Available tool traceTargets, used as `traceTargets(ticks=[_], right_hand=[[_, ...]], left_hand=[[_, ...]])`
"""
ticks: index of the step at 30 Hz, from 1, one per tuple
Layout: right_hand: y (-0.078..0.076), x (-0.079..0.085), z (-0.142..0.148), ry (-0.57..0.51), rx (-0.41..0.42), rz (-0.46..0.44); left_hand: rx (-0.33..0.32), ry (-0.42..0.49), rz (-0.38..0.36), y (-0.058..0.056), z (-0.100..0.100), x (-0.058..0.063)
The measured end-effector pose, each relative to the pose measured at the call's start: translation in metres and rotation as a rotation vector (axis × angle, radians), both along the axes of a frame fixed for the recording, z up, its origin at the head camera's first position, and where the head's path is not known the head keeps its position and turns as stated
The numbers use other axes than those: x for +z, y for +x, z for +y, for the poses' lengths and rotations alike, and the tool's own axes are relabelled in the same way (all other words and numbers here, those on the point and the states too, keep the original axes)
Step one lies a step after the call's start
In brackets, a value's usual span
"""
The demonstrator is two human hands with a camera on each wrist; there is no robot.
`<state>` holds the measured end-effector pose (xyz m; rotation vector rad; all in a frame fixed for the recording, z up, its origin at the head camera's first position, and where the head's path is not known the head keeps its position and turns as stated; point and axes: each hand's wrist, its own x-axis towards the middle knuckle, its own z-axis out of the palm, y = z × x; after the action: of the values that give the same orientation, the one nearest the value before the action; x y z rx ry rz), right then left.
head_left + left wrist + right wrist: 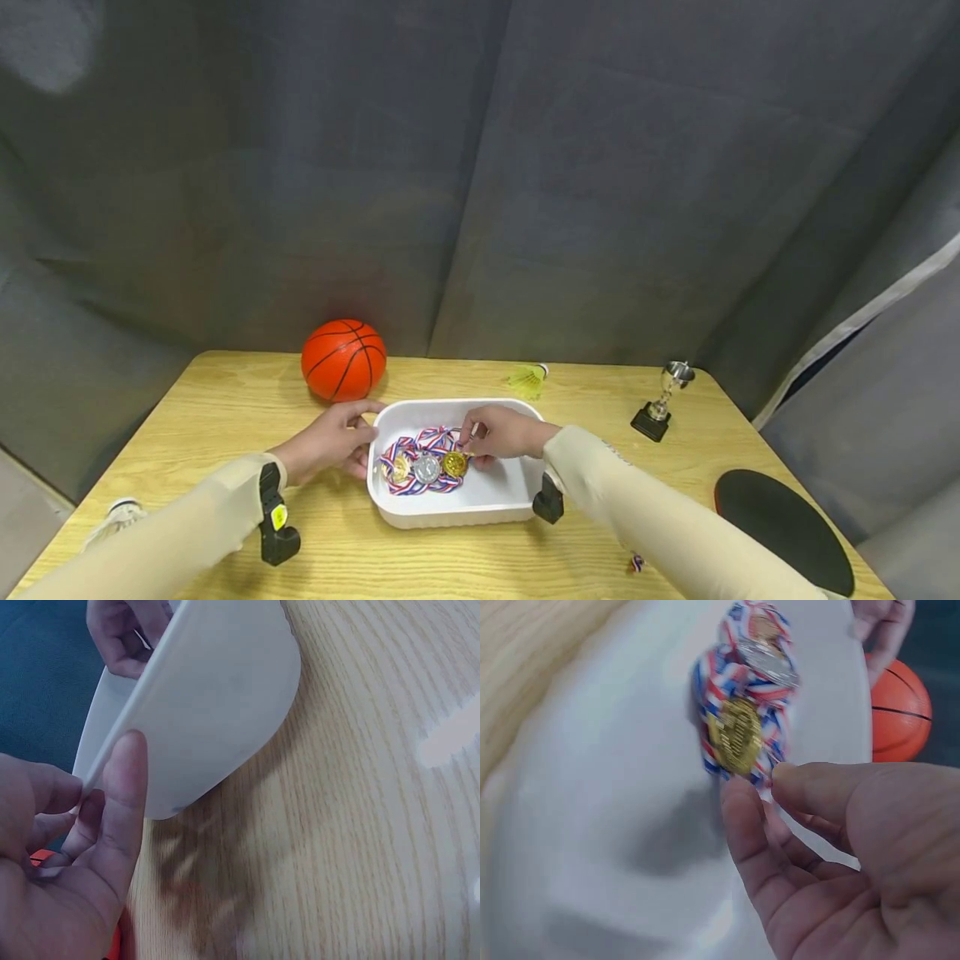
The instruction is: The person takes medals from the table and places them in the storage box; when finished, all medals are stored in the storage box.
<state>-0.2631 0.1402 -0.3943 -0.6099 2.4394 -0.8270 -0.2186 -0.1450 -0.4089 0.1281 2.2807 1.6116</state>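
Observation:
A white plastic bin (pixel 450 518) stands on the wooden table, with medals on red, white and blue ribbons bunched in its left half. A gold medal (pixel 454 464) lies beside a silver medal (pixel 427 469), and a bronze-toned medal (pixel 400 468) is farthest left. My left hand (pixel 330 442) pinches the bin's left rim, its thumb (pixel 127 769) along the outer wall. Inside the bin, my right hand (pixel 510 432) pinches the ribbon at the edge of the gold medal, thumb and fingertips close together in the right wrist view.
An orange basketball (pixel 343 360) sits behind the bin's left end, a yellow shuttlecock (pixel 528 380) behind its right. A small trophy (pixel 663 400) and black paddle (pixel 783 529) are at right. A white shuttlecock (pixel 123 512) is at left, a striped ribbon piece (pixel 637 563) near my right sleeve.

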Motion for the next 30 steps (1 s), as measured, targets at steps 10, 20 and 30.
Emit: traceTargets(ticks=[10, 20, 30], right_hand=[[0.001, 0.046, 0.064, -0.137, 0.039, 0.07], [0.025, 0.048, 0.154, -0.189, -0.056, 0.033], [0.048, 0.017, 0.226, -0.149, -0.073, -0.133]], left_hand=[[-0.012, 0.012, 0.003, 0.0, -0.002, 0.002], [-0.002, 0.009, -0.002, 0.002, -0.003, 0.003], [-0.006, 0.013, -0.014, 0.001, -0.005, 0.003]])
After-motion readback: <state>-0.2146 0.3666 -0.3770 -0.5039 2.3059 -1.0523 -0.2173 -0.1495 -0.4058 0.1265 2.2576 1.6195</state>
